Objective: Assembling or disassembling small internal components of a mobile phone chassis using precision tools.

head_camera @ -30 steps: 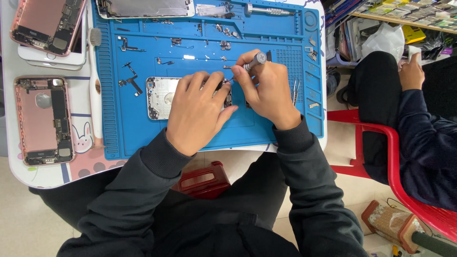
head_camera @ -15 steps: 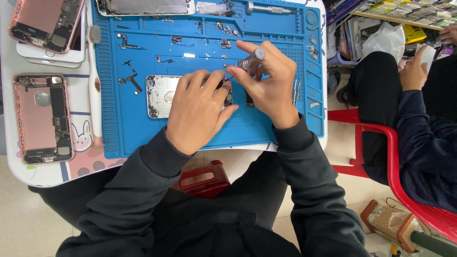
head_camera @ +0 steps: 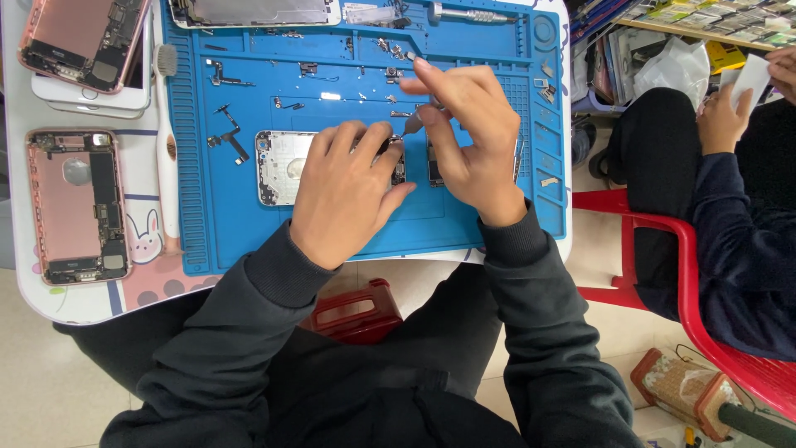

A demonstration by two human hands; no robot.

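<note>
A silver phone housing (head_camera: 278, 166) lies opened on a blue repair mat (head_camera: 249, 236). My left hand (head_camera: 348, 195) covers the housing's right half, its fingers curled down on it and holding it in place. Just right of it and slightly farther from me, my right hand (head_camera: 468, 137) pinches a thin grey metal tool (head_camera: 412, 124) between thumb and fingers. The tool's tip points down-left toward my left fingertips. What lies under the left hand is hidden. A small dark part (head_camera: 434, 166) sits on the mat below my right palm.
Small screws and flex parts (head_camera: 228, 137) lie scattered over the mat, and a screwdriver (head_camera: 473, 12) lies at its top. Two pink opened phones (head_camera: 75, 207) (head_camera: 83, 37) lie on the left. A red stool (head_camera: 356, 311) stands under the table. Another person (head_camera: 746, 232) sits on a red chair at right.
My right hand has lifted off the phone and moved up and away from me, fingers now spread higher. My left hand stays on the housing.
</note>
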